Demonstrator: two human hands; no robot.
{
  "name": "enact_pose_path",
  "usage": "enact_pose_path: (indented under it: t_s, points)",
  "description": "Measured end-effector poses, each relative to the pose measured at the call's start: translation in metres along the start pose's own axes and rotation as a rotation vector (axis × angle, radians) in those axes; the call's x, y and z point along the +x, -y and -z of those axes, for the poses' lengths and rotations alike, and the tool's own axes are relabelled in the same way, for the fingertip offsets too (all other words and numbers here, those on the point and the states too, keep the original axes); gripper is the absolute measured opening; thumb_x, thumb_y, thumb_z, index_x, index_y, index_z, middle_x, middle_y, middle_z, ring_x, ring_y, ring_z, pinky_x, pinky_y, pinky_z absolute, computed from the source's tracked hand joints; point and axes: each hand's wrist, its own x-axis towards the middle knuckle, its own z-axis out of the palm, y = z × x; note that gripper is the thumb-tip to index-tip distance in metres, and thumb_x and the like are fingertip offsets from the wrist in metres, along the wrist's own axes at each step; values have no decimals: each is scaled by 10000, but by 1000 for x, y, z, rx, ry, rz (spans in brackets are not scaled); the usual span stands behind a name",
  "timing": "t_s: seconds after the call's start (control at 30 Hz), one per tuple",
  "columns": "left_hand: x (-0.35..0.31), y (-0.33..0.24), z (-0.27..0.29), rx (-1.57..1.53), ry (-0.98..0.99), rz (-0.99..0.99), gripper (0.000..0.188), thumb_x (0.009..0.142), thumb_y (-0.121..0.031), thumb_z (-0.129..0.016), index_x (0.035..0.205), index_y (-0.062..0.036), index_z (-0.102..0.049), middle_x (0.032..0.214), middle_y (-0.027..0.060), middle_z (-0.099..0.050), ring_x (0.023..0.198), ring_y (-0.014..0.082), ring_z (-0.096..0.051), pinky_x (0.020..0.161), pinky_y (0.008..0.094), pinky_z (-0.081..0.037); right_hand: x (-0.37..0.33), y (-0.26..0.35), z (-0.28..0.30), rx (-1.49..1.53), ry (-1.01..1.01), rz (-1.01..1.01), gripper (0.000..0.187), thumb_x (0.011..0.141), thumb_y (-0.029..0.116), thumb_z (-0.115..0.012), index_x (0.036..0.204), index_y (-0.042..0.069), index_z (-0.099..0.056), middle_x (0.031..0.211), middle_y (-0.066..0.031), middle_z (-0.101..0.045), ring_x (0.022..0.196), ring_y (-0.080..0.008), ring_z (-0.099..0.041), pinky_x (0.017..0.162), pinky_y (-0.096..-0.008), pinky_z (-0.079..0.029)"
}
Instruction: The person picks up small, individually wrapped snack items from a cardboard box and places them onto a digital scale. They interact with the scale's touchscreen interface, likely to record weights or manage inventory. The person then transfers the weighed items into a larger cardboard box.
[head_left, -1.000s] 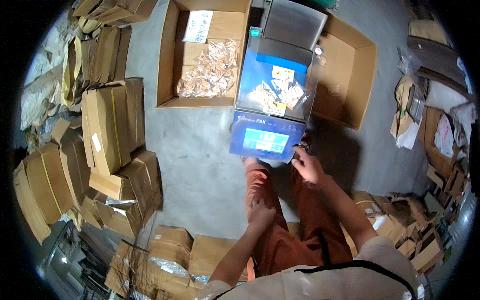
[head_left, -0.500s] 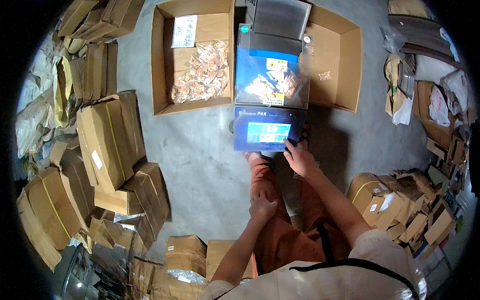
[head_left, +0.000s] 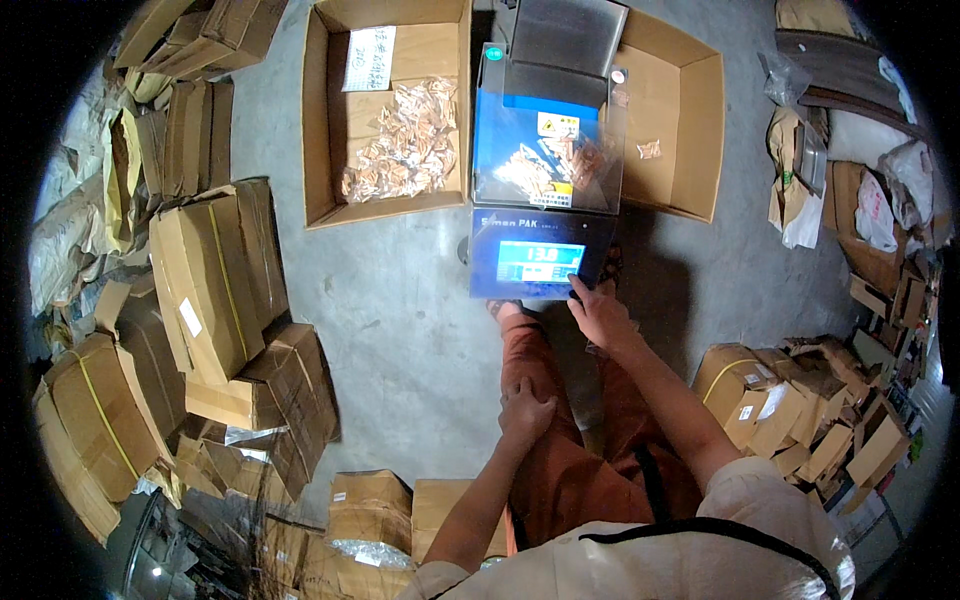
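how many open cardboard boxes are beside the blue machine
2: the left box, holding packets; the right box, partly hidden by the machine.

Workshop or storeroom — stacked cartons (head_left: 205, 290), grey floor (head_left: 400, 330), blue machine (head_left: 545, 226).

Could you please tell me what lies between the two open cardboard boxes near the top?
In the head view, a blue machine stands between the left box, which holds small packets, and the right box.
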Motion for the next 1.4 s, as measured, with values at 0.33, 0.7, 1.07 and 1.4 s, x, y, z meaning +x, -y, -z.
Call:
enact_pose_path:
  t_s: [0.33,0.7,1.07,1.4]
  points:
    - [-2,0,0,-15,29,16,858,806,-485,-639,1497,-76,-336,1506,225,-358,1362,419,-367,1069,504,-394,3,-4,-24,30,-116,92,594,979,344,-519,1499,136,-319,1066,-279,-646,926,-434,-651,791,-507,-528]
    - [-1,1,-5,-21,-11,8,856,801,-480,-646,1493,-80,-341,1502,230,-361,1358,430,-372,1071,505,-393,11,22,-12,69,-96,134,579,989,298,-512,1502,113,-319,958,-252,-678,814,-400,-676,702,-478,-530]
    - [0,2,-3,-27,11,36,869,789,-511,-655,1484,-81,-360,1499,240,-364,1342,445,-390,1042,522,-417,14,33,-15,62,-122,183,577,983,296,-521,1494,103,-337,892,-240,-679,782,-414,-667,691,-486,-527]
    - [1,3,-7,40,-46,-55,883,793,-510,-654,1500,-90,-333,1509,232,-350,1342,440,-388,1044,514,-418,16,45,-34,126,-202,305,590,979,300,-519,1497,92,-328,814,-214,-663,728,-403,-653,665,-498,-524]
